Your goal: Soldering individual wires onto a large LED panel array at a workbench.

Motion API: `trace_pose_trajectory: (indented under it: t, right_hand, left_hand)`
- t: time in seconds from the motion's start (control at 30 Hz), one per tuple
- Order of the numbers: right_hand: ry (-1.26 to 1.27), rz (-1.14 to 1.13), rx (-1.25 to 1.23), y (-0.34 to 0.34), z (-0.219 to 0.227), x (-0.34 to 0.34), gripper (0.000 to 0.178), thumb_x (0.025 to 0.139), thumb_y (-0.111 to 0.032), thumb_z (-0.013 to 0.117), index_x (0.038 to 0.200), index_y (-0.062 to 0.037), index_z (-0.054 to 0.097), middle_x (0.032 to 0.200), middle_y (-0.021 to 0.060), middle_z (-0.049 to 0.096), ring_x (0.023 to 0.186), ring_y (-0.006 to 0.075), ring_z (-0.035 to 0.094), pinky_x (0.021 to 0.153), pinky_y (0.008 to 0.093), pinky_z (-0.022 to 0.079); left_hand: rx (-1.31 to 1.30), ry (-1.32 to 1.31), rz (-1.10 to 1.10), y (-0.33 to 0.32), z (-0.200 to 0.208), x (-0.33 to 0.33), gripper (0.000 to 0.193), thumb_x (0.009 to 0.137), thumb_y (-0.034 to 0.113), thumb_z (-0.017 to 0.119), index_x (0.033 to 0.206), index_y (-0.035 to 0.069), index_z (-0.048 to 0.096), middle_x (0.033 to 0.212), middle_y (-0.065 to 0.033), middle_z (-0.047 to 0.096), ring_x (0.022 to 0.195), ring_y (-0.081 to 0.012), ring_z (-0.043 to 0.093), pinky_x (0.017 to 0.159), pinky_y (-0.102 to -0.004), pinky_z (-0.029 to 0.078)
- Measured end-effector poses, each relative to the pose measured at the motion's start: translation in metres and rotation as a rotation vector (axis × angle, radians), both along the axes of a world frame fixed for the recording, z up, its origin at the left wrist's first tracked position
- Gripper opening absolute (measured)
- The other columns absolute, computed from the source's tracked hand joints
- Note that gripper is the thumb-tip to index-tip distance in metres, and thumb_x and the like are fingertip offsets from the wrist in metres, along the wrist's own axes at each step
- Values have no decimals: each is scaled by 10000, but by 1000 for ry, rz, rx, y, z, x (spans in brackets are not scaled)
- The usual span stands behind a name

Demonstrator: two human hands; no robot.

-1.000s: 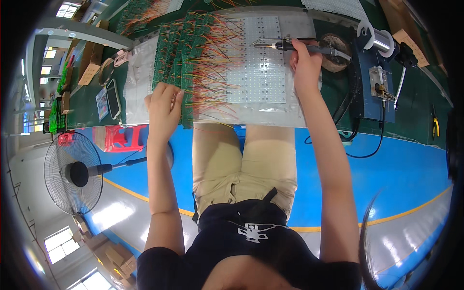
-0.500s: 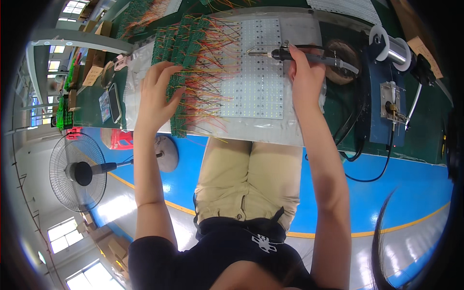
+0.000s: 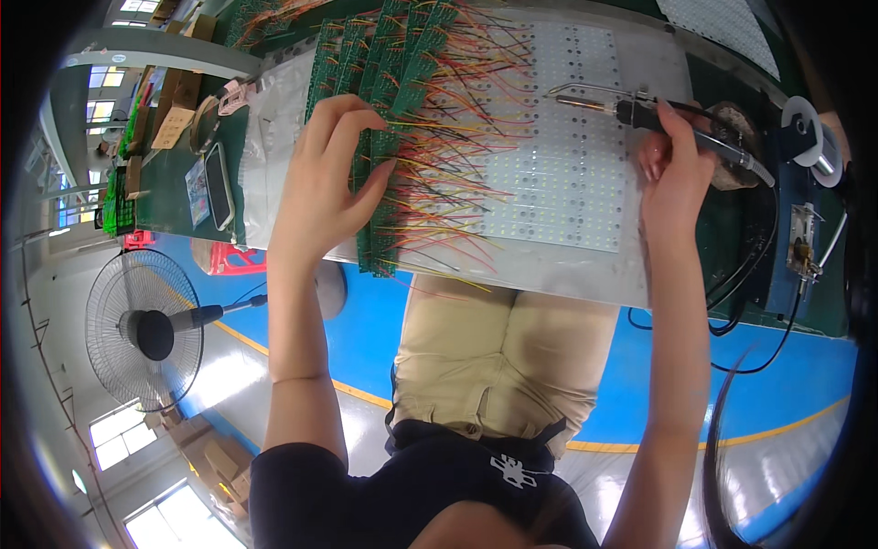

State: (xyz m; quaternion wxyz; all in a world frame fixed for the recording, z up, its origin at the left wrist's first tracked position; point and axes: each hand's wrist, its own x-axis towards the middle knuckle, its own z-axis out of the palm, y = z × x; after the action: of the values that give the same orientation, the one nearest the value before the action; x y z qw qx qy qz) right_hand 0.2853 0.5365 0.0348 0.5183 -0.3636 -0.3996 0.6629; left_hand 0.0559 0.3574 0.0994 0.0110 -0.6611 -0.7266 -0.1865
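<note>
Both bare arms reach forward, well apart. The left forearm [image 3: 297, 316] runs almost straight ahead; at its end the left grip [image 3: 325, 183] slants to the right, its thumb [image 3: 372, 193] set apart from the bent fingers [image 3: 352, 119]. The right forearm [image 3: 677, 339] also points ahead. The right grip [image 3: 679, 174] is closed, one digit extended forward, other fingers curled inward.

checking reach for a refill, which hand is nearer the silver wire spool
Right. The right hand, gripping the soldering iron, is left of the silver wire spool; the left hand is farther left, at the green circuit boards.
</note>
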Motion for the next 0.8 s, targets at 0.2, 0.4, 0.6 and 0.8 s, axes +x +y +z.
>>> trace_pose_trajectory:
  t: [0.2,0.4,0.6,0.8]
  right_hand:
    - [52,2,16,4,-5,-1,129,784,-116,589,786,-29,494,471,-24,318,398,60,265,398,222,212]
    - [27,23,63,5,-11,3,135,785,-112,586,787,-22,485,511,-13,356,402,57,280,400,214,210]
    - [14,-7,67,5,-13,1,136,788,-107,587,801,-27,477,502,-11,348,400,57,281,400,211,208]
    - [35,67,95,6,-10,2,144,785,-109,591,798,-21,477,493,-14,350,398,59,292,396,214,209]
  left_hand:
    - [16,3,-40,-1,4,-10,352,660,-14,643,984,37,515,1067,-131,460,928,-293,500,758,-347,427]
    - [32,16,-108,6,-2,-21,336,653,-19,652,960,42,531,1053,-125,458,899,-291,509,752,-349,426]
    - [15,28,-105,13,-1,-22,288,651,-25,660,907,47,550,1041,-109,467,845,-273,526,708,-349,430]
    - [25,69,-97,19,-1,-17,239,649,-31,659,839,47,536,1024,-94,475,828,-271,526,687,-352,425]
